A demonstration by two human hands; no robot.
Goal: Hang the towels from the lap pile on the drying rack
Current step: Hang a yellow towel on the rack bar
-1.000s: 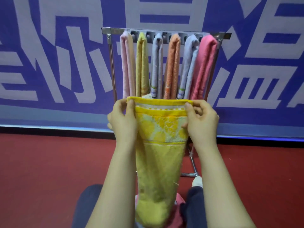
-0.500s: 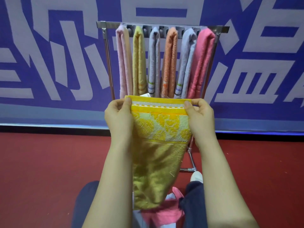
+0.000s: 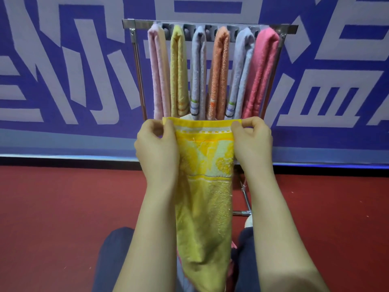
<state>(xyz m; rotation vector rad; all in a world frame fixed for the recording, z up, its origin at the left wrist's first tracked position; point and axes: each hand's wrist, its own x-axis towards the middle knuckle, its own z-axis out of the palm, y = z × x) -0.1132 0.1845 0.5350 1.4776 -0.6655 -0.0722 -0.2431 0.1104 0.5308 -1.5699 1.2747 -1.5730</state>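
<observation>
The fingers [image 3: 168, 125] of the left hand [image 3: 156, 148] are curled and pinch the top left corner of the yellow towel [image 3: 205, 203]. The right hand [image 3: 251, 144] pinches the top right corner in the same way. The hem is stretched flat between the two sets of fingers. Below them the towel hangs straight down between the forearms, over the lap. Beyond the fingers stands the drying rack [image 3: 139, 23], carrying six folded towels [image 3: 219, 70] side by side. Red floor [image 3: 63, 207] lies on either side.
</observation>
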